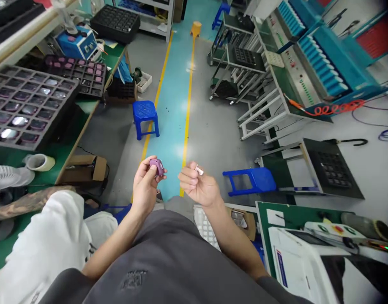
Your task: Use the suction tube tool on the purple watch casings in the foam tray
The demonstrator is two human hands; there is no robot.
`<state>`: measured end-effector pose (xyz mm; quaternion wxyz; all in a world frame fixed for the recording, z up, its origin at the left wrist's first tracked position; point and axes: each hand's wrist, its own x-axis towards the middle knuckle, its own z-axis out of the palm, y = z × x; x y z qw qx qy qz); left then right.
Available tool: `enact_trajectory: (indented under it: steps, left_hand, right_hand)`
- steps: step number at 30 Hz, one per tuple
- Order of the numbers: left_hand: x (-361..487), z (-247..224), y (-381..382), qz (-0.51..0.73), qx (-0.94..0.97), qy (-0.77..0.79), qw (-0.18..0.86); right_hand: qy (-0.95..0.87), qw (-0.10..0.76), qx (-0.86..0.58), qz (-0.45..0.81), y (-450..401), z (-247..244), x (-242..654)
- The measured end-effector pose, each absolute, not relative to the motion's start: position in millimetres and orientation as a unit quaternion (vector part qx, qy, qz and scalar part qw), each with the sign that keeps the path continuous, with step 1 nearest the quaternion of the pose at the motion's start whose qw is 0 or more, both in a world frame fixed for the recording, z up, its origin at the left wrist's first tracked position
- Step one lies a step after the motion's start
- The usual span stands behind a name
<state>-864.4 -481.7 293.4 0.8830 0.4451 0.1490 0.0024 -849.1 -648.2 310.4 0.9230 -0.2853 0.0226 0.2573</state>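
We extend both arms forward from our dark grey torso (181,261), our bare left forearm (118,239) and bare right forearm (234,240) slanting inward so that the hands come near each other without touching. Our left hand (143,188) is closed in a grip, the thumb laid across the near side and the fingers curled behind, while our right hand (200,185) pinches with thumb and fingertips, its other fingers bent in toward the palm.
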Motion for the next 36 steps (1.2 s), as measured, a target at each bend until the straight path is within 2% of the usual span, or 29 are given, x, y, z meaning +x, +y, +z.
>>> enact_trajectory:
  steps: [5,13,19,24,30,36]
  left_hand:
    - [-744.0,317.6,-478.0,0.041,0.473,0.122,0.872]
    - [-557.0,322.1,-468.4,0.175,0.429,0.135,0.876]
    - [-458.5,333.7,-436.5,0.292,0.421,0.225,0.829]
    - [-403.0,317.5,-370.9,0.338,0.434,0.275,0.789]
    - [-350.5,293.8,-258.7,0.348,0.467,0.266,0.768]
    - [-305.4,284.1,-176.5,0.357,0.431,0.294,0.775]
  right_hand:
    - [-0.003,0.921,-0.300,0.248,-644.8,319.1,-715.8]
    - [-0.118,0.805,-0.571,0.111,-588.6,328.3,-500.5]
    - [-0.214,0.715,-0.621,0.241,-527.9,349.8,-369.3]
    - [-0.255,0.687,-0.611,0.299,-451.3,331.7,-295.5]
    - [-0.195,0.680,-0.525,0.474,-336.7,302.5,-227.5]
    - [-0.155,0.655,-0.552,0.492,-247.4,302.2,-186.0]
